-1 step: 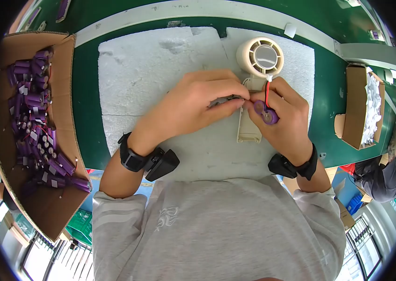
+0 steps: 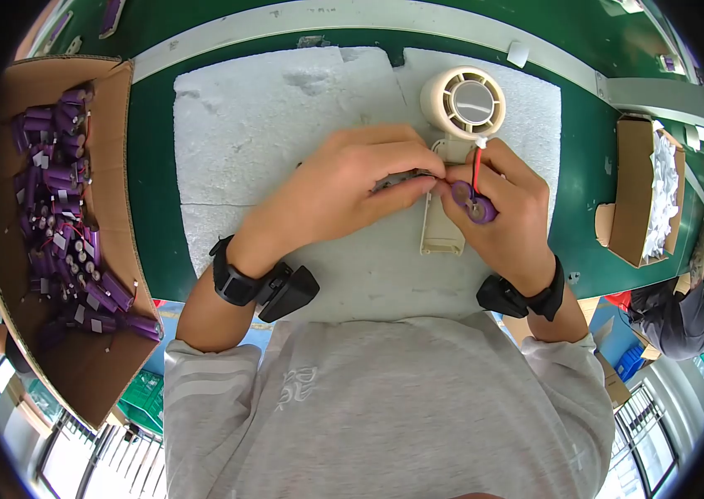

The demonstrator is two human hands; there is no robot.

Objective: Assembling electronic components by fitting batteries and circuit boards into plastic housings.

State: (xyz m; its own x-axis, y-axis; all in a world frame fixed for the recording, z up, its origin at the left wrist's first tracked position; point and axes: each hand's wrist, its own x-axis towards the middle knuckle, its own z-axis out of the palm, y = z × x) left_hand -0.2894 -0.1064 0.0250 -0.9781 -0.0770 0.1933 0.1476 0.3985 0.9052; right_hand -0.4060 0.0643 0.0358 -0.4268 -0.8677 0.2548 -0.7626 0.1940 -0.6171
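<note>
Purple battery pack (image 2: 481, 211) stays gripped in your right hand (image 2: 518, 204), barely shifted; your left hand (image 2: 360, 170) pinches a dark piece (image 2: 400, 178). Bare foam (image 2: 239, 141) spreads left, its edge short of the carton (image 2: 109, 166).

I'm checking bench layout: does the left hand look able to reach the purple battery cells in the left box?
Probably yes: the left cardboard box is open, leaving the purple battery cells uncovered, though the left hand holds a thin dark part.

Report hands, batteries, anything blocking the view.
Left hand gripping dark part. Right hand holding purple batteries, red wire showing. Hands partly hide fan handle.
</note>
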